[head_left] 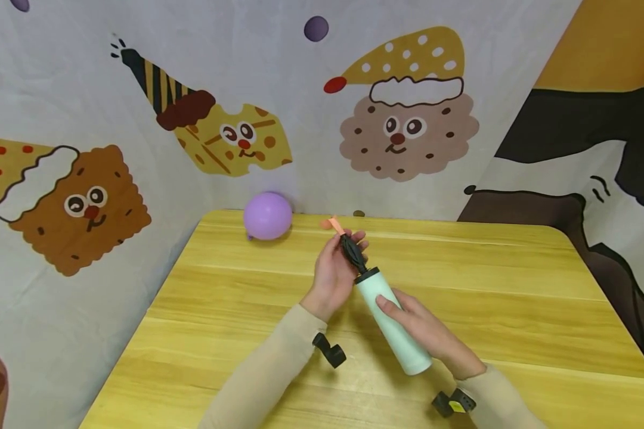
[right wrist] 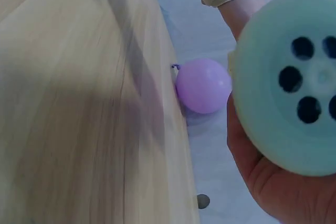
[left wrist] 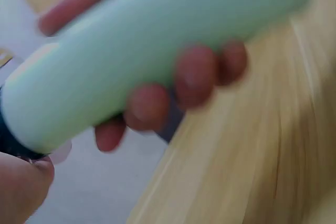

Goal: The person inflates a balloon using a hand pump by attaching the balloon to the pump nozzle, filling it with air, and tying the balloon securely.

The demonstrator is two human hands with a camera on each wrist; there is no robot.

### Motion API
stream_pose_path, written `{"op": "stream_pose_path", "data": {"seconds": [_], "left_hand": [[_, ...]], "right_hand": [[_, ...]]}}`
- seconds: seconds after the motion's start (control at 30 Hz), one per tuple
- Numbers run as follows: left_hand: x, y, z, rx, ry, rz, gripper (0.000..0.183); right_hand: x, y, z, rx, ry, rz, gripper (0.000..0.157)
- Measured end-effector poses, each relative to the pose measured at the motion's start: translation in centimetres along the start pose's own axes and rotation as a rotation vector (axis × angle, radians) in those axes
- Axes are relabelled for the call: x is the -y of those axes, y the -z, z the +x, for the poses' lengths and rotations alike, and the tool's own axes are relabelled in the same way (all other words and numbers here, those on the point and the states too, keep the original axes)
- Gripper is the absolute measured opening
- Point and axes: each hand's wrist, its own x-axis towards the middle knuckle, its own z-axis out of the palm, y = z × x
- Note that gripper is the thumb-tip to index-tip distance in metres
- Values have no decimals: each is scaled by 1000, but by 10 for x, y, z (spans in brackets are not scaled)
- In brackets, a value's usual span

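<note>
A pale green hand pump point(head_left: 390, 319) with a black ribbed nozzle point(head_left: 353, 251) slants above the table. My right hand point(head_left: 415, 319) grips its body, thumb on top; in the left wrist view the right fingers point(left wrist: 195, 74) curl round its underside. A limp orange balloon point(head_left: 336, 225) sits at the nozzle's tip. Beneath the nozzle lies my left hand point(head_left: 333, 274), palm up, its loosely bent fingers showing beyond it. In the right wrist view the pump's base point(right wrist: 257, 77), with several dark holes, faces the camera and hides part of the right hand point(right wrist: 283, 192).
An inflated purple balloon point(head_left: 268, 215) rests at the far edge of the wooden table point(head_left: 204, 333), left of the hands. Behind the table hangs a white cloth point(head_left: 311, 143) printed with cartoon biscuits and cheese. Black wrist cameras sit on both sleeves point(head_left: 279, 363).
</note>
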Motion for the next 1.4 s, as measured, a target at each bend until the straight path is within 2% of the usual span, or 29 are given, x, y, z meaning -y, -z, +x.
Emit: {"op": "stream_pose_path", "data": {"seconds": [0.07,0.2,0.3,0.37,0.53,0.6,0.7,0.83,0.97,1.07,1.13,1.2,1.27,1.4], "left_hand": [[3,-2,0,-13,-65,106,26],[7,-1,-1,-65,-234,398,34],[7,3,-2,-61,-291,508,40],[5,5,-2,-27,-280,483,43],[-3,5,0,37,-172,259,48],[-6,5,0,45,-146,212,49],[-8,3,1,46,-144,179,48],[-6,0,3,18,-183,150,31],[0,-3,4,3,-242,203,28],[2,-3,3,8,-295,318,33],[2,-1,2,23,-307,404,36],[-1,3,2,53,-289,476,41],[-5,6,2,97,-254,507,44],[-13,9,4,200,-180,441,52]], "right_hand": [[0,-2,1,-15,-4,-10,50],[1,-8,2,-112,3,-165,50],[2,-11,3,-202,20,-300,52],[2,-12,5,-246,26,-362,53],[3,-11,6,-295,44,-459,56],[4,-11,6,-299,55,-484,57],[4,-11,5,-308,74,-522,58],[5,-12,5,-305,79,-553,61],[6,-15,6,-294,75,-563,63],[7,-17,6,-292,80,-558,62],[7,-18,6,-291,78,-550,60],[7,-18,6,-286,77,-531,59],[8,-18,6,-274,73,-508,59],[10,-15,6,-257,84,-443,56]]}}
